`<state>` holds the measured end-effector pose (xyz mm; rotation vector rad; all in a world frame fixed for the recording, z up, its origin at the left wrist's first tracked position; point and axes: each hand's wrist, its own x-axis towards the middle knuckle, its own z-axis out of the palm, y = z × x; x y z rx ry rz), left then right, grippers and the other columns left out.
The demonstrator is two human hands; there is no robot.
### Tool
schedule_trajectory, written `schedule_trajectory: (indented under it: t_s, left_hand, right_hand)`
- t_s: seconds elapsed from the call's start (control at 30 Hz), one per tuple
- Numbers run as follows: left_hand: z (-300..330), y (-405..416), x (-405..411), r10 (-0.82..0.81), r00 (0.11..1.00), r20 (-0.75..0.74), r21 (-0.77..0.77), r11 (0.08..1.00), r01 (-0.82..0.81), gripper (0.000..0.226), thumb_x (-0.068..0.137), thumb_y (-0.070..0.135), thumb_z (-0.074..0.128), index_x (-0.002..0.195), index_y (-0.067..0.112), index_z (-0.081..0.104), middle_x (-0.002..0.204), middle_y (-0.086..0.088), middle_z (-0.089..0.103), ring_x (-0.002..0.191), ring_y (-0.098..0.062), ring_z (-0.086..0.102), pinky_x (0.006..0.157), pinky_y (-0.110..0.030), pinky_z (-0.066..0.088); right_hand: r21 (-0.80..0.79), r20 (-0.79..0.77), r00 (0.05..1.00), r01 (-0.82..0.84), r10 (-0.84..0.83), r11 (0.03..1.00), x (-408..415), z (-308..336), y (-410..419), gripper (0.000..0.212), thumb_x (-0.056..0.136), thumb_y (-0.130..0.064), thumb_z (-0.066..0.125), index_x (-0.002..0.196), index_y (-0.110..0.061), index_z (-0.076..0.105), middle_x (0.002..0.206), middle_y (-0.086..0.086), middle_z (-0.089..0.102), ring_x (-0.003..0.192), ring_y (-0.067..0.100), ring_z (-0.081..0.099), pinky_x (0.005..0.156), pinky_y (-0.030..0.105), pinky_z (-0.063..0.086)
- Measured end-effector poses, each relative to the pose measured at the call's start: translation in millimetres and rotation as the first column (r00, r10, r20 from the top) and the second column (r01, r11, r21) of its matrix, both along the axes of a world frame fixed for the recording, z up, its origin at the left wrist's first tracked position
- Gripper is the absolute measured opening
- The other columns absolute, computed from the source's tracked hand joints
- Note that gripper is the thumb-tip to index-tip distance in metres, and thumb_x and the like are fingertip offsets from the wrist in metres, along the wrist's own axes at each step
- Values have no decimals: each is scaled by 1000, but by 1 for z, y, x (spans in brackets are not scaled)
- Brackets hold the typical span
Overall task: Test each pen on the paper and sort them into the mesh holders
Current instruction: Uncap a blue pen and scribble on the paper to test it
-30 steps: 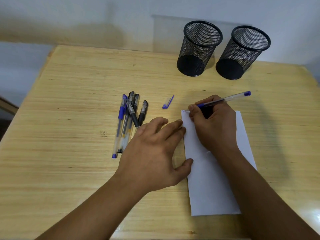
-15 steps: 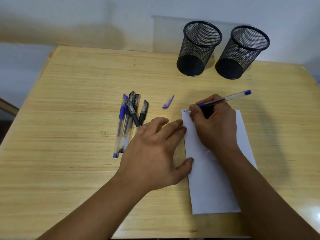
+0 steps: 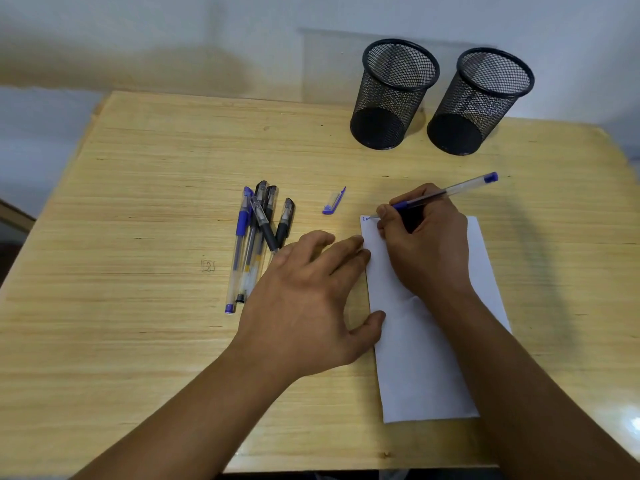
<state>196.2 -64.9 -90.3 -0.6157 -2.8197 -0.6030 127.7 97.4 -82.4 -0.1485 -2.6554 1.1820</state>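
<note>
Blue pen (image 3: 446,192) tested on the paper (image 3: 426,358).
Right hand (image 3: 424,244) fingers pinch it, tip at the paper's top-left corner; left hand (image 3: 311,299) fingers lie flat, steadying the sheet on the counter (image 3: 138,202).

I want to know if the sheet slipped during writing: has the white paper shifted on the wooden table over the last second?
No. The white paper keeps its place against the loose blue pen cap on the wooden table.

Two mesh holders (image 3: 394,95) (image 3: 479,102) stand at the back. There are five pens in a pile (image 3: 258,233) and one pen in hand (image 3: 446,192). One sheet of paper (image 3: 422,368) and one loose cap (image 3: 334,205) lie there.
</note>
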Motion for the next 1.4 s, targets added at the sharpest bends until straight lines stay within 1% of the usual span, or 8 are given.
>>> schedule_trajectory:
  t_s: [0.13,0.2,0.3,0.43,0.63,0.83,1.17,1.4]
  left_hand:
    - [1,0,0,1,1000,2,-11,1000,-1,66,77,60,60,129,19,63,137,6,59,127,-25,49,97,-46,43]
    - [1,0,1,3,1000,0,-6,1000,-3,66,77,60,60,129,19,63,136,7,59,127,-25,49,98,-45,43]
    - [0,1,1,3,1000,-1,1,1000,-3,65,77,60,61,128,19,63,136,7,58,126,-25,50,97,-44,42]
    - [-1,0,0,-2,1000,10,4,1000,2,65,77,60,60,129,19,63,137,7,58,127,-25,49,96,-46,43]
    - [-1,1,0,1,1000,-9,17,1000,-1,65,77,59,61,128,19,64,136,7,59,125,-25,51,95,-46,43]
    - [-1,0,0,4,1000,-17,20,1000,-4,65,76,58,62,127,18,64,135,6,59,125,-25,51,96,-46,43]
    - [1,0,0,8,1000,13,-10,1000,-8,66,77,60,60,129,20,63,137,7,58,127,-25,49,98,-46,42]
    - [2,0,1,7,1000,14,-25,1000,-6,66,78,59,60,130,19,62,138,7,58,127,-25,49,98,-46,42]
  right_hand:
    - [12,5,1000,-5,5,1000,0,0,0,15,89,-27,70,92,-23,56,71,-24,50,65,-8,53,57,-2,39]
    - [-13,-2,1000,7,-7,1000,1,0,1,14,89,-28,70,91,-22,58,72,-23,53,66,-8,56,58,-2,40]
    - [-63,-31,999,26,-28,998,3,-1,2,13,89,-26,71,89,-23,58,72,-23,56,69,-17,57,64,-5,39]
    - [-58,-15,999,38,-39,998,3,-1,1,13,89,-28,71,89,-23,58,71,-23,55,67,-8,55,63,-6,37]
    - [-42,-17,999,30,-31,999,3,0,-1,13,90,-25,70,90,-22,57,73,-26,50,69,-9,52,66,-8,35]
    - [-30,2,1000,20,-20,999,2,1,-1,14,90,-27,69,91,-22,57,72,-24,51,68,-8,52,62,-6,37]
    - [-27,-24,1000,13,-14,1000,2,0,0,14,90,-24,70,92,-19,57,72,-23,52,67,-7,53,65,-6,37]
    - [-34,-21,999,28,-29,999,1,0,0,14,89,-24,70,89,-20,57,71,-22,54,65,-8,57,62,-5,38]
